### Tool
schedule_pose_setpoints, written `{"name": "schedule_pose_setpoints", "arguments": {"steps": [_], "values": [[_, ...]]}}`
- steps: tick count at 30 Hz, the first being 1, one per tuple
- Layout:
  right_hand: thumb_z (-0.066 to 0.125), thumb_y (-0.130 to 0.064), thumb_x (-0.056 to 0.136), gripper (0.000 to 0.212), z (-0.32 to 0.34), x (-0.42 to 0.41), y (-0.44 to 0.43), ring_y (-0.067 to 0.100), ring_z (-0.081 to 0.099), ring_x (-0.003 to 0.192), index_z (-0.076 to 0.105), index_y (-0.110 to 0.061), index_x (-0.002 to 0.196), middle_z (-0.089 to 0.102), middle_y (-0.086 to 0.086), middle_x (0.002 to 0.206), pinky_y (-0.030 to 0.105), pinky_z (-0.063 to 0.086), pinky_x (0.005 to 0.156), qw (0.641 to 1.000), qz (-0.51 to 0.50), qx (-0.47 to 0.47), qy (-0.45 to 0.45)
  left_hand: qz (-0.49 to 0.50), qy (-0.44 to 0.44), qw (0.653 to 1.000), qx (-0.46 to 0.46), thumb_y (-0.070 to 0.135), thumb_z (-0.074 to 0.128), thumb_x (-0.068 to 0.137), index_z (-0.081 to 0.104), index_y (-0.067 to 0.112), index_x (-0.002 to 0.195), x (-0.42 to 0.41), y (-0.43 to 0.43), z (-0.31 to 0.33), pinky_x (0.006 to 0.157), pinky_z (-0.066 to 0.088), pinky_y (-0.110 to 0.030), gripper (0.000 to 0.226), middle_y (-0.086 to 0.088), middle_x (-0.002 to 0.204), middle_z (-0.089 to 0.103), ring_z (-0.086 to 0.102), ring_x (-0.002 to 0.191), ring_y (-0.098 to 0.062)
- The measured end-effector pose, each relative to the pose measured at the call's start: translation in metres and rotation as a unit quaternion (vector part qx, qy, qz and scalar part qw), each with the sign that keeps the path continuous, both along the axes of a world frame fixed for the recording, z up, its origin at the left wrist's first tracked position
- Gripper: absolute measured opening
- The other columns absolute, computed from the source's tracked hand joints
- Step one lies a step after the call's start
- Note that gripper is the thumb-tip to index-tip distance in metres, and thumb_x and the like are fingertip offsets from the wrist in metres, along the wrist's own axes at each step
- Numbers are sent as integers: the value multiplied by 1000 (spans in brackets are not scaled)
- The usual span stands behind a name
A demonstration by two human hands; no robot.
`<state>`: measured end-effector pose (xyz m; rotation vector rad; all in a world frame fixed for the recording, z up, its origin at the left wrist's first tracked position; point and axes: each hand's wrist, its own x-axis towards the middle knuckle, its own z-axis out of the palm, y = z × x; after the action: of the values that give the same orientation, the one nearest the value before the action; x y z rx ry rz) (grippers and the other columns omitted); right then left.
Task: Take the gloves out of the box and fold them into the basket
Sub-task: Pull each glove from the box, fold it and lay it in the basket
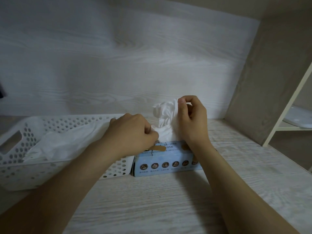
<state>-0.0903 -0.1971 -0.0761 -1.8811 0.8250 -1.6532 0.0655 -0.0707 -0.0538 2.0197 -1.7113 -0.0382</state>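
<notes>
A light blue glove box lies on the wooden table, its top opening partly hidden by my hands. A crumpled white glove rises out of the opening. My right hand pinches the glove's upper part between thumb and fingers, above the box. My left hand has its fingers curled at the glove's lower end, right at the opening. To the left, touching the box, stands a white perforated basket with white gloves lying inside it.
A white wood-grain wall stands close behind the box and basket. At the right rises a beige side panel, with a white shelf frame and a white object on its shelf beyond. Bare tabletop lies in front.
</notes>
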Motion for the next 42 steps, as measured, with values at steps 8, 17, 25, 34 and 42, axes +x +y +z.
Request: {"name": "schedule_pose_setpoints", "arguments": {"steps": [8,17,25,34,42], "values": [[51,-25,111,19,3,4,10,8,36,41,60,-13,101,43,-9,46,19,28,46,999,-16,-28,33,-50,57,997,-29,54,64,97,75,38,98,5,0,-4,86,59,-39,19,16,80,74,69,80,-5],[49,-28,113,24,17,5,18,4,29,46,61,-11,102,39,-9,56,23,29,44,989,-24,52,-136,-24,25,999,3,51,71,91,80,50,84,1,1,-2,95,54,-49,11,25,72,72,65,80,-3],[49,-30,113,21,31,-5,16,5,47,45,60,-15,104,52,-5,55,22,44,46,941,8,157,-299,14,-7,1000,-6,66,64,90,79,48,80,-2,2,-3,84,22,-41,25,22,77,72,55,100,-10],[59,-8,101,18,33,10,50,26,74,61,59,-7,119,73,21,74,38,59,60,961,103,215,-142,53,-13,996,-68,93,61,66,61,42,97,-4,7,4,84,28,-41,60,23,90,66,41,109,-17],[49,-1,104,38,38,10,56,23,67,60,75,-22,122,75,5,84,29,47,53,962,176,142,-154,13,101,981,-164,48,73,89,67,32,93,1,3,7,100,44,-48,17,18,89,71,66,93,-10]]}}
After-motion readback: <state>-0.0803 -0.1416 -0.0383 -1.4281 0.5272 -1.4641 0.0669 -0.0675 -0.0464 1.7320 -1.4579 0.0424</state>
